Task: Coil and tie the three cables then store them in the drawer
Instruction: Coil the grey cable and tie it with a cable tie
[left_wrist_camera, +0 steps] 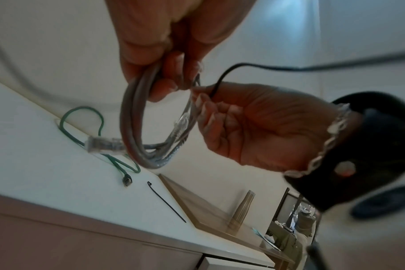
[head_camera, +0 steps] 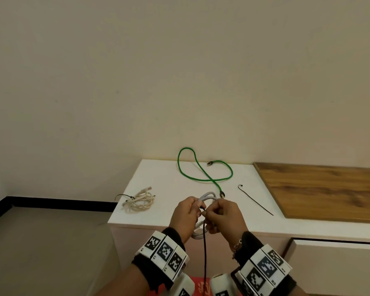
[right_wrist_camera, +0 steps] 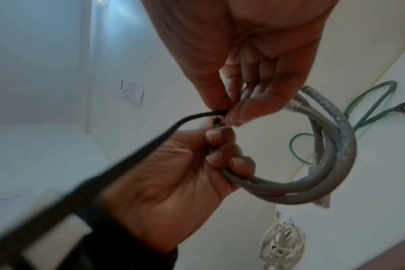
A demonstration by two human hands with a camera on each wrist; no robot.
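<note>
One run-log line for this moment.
left hand holds grey cable coil | right hand pinches black zip tie | green cable uncoiled

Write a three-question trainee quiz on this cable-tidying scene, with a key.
1. True or false: the green cable is already coiled.
2. Which cable lies tied on the cabinet? A grey B white C green
3. Fill in: the right hand pinches a black ____ at the grey coil held by the left hand.

Key: 1 false; 2 B, white cable; 3 zip tie. A spare tie lies nearby.
</note>
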